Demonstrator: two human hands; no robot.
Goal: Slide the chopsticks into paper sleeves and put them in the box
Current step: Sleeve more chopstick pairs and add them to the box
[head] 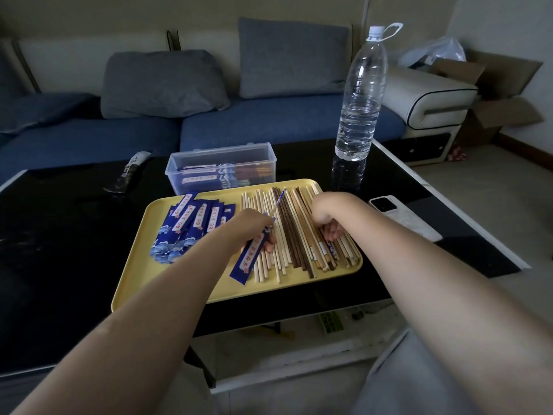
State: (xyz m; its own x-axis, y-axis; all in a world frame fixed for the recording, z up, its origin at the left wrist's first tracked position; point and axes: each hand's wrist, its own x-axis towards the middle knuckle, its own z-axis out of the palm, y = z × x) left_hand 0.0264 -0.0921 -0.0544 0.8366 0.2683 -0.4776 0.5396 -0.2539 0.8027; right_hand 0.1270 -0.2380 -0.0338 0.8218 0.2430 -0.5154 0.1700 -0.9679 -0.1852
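- Left grip point(254, 232) grasps a glossy blue paper sleeve point(250, 259), a thin patterned chopstick point(278, 202) poking from its top.
- Right grip point(327, 223) curls down onto loose wooden chopsticks point(299, 235); whether it grasps one, I cannot tell.
- Beyond both, past the yellow tray point(134, 277): clear plastic box point(221, 170).

yellow tray point(134, 283), blue floral sleeves point(191, 223)

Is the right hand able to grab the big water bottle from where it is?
Probably yes. The water bottle stands upright on the table beyond the tray, and nothing lies between it and the right hand, which is down among the loose chopsticks.
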